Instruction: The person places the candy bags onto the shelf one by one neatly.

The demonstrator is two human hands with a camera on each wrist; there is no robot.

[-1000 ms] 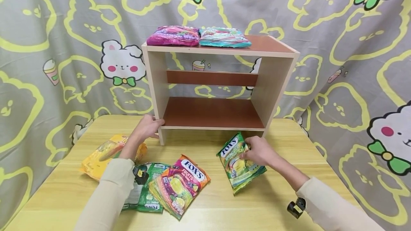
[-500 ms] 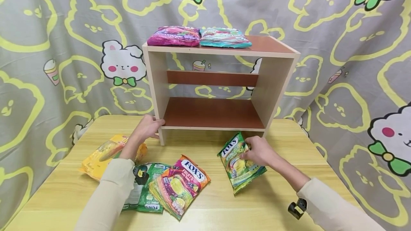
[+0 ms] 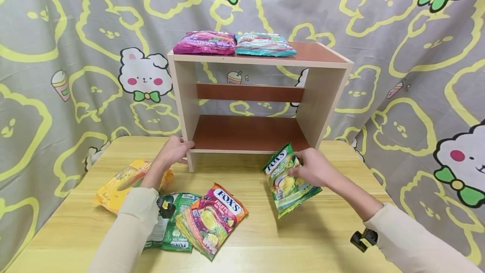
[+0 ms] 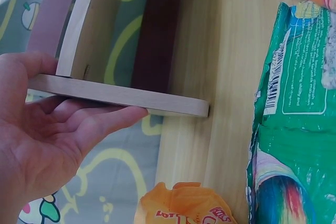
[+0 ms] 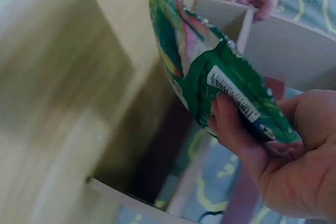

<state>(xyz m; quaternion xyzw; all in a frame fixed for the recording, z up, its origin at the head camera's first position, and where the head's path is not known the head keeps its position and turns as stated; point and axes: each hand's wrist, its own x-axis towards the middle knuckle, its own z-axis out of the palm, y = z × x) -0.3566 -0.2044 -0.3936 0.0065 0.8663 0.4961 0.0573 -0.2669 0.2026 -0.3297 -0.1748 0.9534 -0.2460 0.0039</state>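
My right hand (image 3: 313, 167) pinches a green Fox's candy bag (image 3: 282, 180) by its upper right side, held tilted in front of the shelf's lower board. From the right wrist view, the bag's back with its barcode (image 5: 231, 90) faces the fingers. At the other side, my left hand (image 3: 173, 151) grips the left side panel of a small wooden shelf (image 3: 250, 132). In the left wrist view the thumb lies on the inner side of that panel (image 4: 121, 94), with the fingers along the outer side.
Purple (image 3: 206, 43) and turquoise (image 3: 263, 44) candy bags lie on the shelf top. An orange Fox's bag (image 3: 214, 220) overlaps a green bag (image 3: 176, 222) on the wooden table (image 3: 257, 252). A yellow bag (image 3: 123, 182) lies beside the left forearm. A patterned curtain (image 3: 94, 20) hangs behind.
My right hand has raised the green candy bag off the table, shifting it slightly to the right and toward the lower shelf board. The left hand has kept its place on the panel.
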